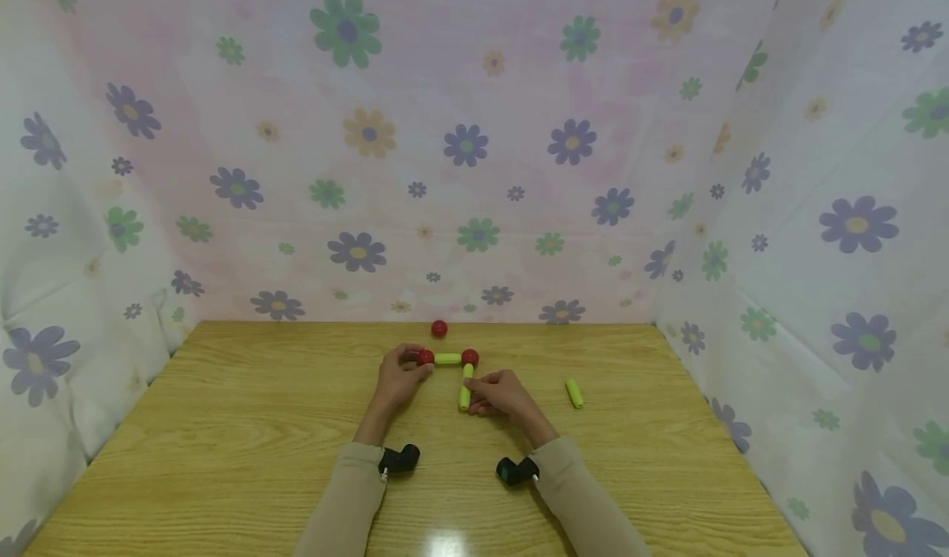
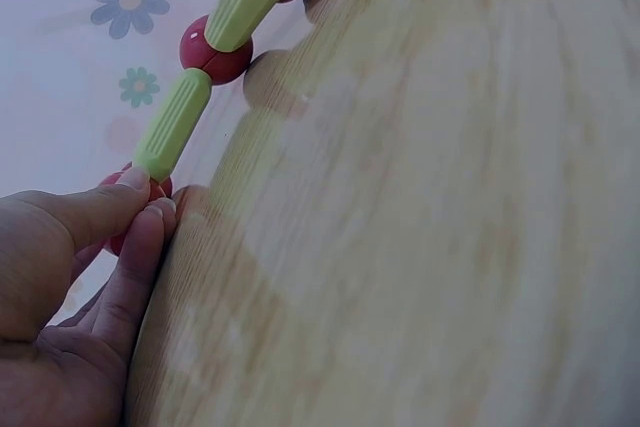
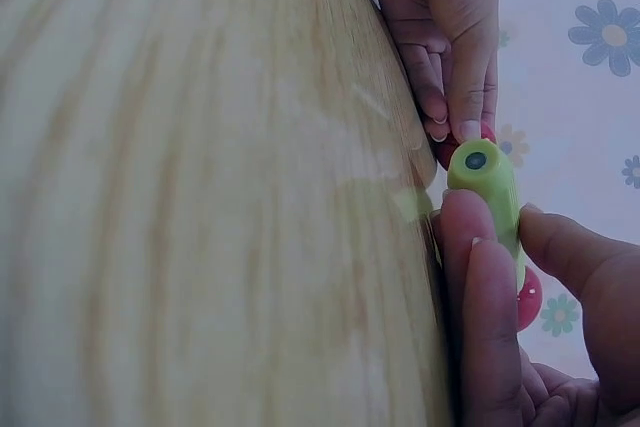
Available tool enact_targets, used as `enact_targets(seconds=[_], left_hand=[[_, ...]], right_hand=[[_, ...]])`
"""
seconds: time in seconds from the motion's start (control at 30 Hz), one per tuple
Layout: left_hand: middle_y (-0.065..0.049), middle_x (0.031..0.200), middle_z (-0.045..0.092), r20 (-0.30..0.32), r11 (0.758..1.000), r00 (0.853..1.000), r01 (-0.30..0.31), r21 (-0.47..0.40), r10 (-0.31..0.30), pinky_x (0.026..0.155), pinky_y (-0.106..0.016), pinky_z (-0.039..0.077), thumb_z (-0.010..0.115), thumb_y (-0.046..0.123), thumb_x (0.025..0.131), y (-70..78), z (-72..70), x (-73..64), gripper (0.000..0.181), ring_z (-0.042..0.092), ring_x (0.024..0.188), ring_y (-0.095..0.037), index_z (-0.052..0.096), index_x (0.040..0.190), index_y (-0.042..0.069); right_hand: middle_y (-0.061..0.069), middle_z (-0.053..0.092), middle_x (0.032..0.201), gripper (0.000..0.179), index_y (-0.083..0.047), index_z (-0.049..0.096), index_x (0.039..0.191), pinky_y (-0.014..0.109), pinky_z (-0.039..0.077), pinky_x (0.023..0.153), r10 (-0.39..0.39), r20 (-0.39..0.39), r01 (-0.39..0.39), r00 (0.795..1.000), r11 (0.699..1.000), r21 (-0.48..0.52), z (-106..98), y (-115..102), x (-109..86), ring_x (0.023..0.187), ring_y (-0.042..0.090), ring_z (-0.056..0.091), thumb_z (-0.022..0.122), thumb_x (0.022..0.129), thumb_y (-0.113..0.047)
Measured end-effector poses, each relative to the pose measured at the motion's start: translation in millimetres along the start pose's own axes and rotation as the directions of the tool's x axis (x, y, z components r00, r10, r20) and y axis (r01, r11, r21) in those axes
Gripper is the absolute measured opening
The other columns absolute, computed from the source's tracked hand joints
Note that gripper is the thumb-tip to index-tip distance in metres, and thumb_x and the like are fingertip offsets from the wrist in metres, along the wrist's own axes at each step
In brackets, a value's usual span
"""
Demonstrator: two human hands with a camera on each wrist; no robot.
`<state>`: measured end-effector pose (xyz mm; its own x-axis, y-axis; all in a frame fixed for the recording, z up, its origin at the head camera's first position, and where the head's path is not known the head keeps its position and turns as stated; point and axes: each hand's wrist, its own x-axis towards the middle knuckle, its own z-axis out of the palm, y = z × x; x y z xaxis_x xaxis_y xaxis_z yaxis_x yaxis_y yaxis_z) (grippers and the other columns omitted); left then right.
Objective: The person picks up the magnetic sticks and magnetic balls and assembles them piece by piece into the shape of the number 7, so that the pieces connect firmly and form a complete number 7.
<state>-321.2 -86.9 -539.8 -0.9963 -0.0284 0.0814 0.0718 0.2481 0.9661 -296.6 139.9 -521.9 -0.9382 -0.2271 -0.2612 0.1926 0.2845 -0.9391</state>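
Two ribbed yellow-green rods and two red balls are joined into an L over the table. My left hand [image 1: 398, 378] pinches the red ball [image 1: 425, 358] at the left end between thumb and fingers. From that ball a short rod [image 1: 448, 359] runs right to the corner ball [image 1: 470, 358]. The second rod [image 1: 464, 400] extends from the corner toward me, and my right hand [image 1: 504, 394] grips it from the right side. In the right wrist view, a dark round spot shows in the free end of this rod [image 3: 487, 182], with thumb and fingers on opposite sides.
A loose red ball [image 1: 439, 328] sits at the table's back edge, behind the joined pieces. Another yellow-green rod [image 1: 574, 393] lies to the right of my right hand. Flowered cloth [image 1: 474, 186] hangs behind the wooden table [image 1: 245, 442] and along both sides.
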Motion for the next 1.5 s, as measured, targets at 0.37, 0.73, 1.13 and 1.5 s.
enact_targets(seconds=[0.37,0.73,1.13,1.5], left_hand=[[-0.025,0.117,0.068,0.001,1.000,1.000,-0.009,-0.016,0.009,0.079,-0.032,0.060,0.076,0.001,0.093,0.2,-1.1,-0.6,0.033,0.070,0.100,-0.033,0.065,0.124,-0.004],[-0.028,0.118,0.067,-0.001,0.999,1.000,-0.031,-0.020,0.031,0.080,-0.036,0.061,0.074,0.000,0.094,-0.6,-0.8,-1.1,0.033,0.069,0.103,-0.038,0.064,0.124,-0.006],[-0.026,0.119,0.068,0.000,1.000,1.000,-0.024,0.003,0.024,0.087,-0.041,0.060,0.075,0.003,0.094,-0.9,-0.3,0.5,0.034,0.069,0.105,-0.037,0.064,0.125,-0.005],[-0.025,0.118,0.068,-0.003,1.000,1.000,-0.022,0.005,0.022,0.089,-0.043,0.060,0.075,0.003,0.093,0.1,-0.7,0.0,0.033,0.069,0.105,-0.036,0.065,0.124,-0.003]], right_hand=[[0.007,0.075,0.072,0.040,0.007,0.076,0.092,0.018,0.058,0.058,0.008,0.001,-0.008,1.000,1.000,0.012,-0.6,1.2,-1.3,0.061,0.008,0.071,0.070,0.101,-0.032],[0.006,0.075,0.074,0.039,0.008,0.076,0.097,0.019,0.060,0.060,-0.008,0.019,0.008,1.000,1.000,0.017,-2.2,2.5,-1.2,0.064,0.009,0.073,0.067,0.103,-0.030],[0.011,0.078,0.082,0.035,0.009,0.074,0.104,0.021,0.061,0.063,-0.008,0.027,0.007,1.000,0.999,0.033,-4.1,3.4,-0.6,0.067,0.009,0.074,0.066,0.104,-0.025],[0.013,0.075,0.096,0.036,0.009,0.067,0.120,0.024,0.062,0.070,-0.043,0.152,0.041,0.987,0.999,0.019,-13.2,4.4,-6.3,0.077,0.012,0.074,0.058,0.108,-0.023]])
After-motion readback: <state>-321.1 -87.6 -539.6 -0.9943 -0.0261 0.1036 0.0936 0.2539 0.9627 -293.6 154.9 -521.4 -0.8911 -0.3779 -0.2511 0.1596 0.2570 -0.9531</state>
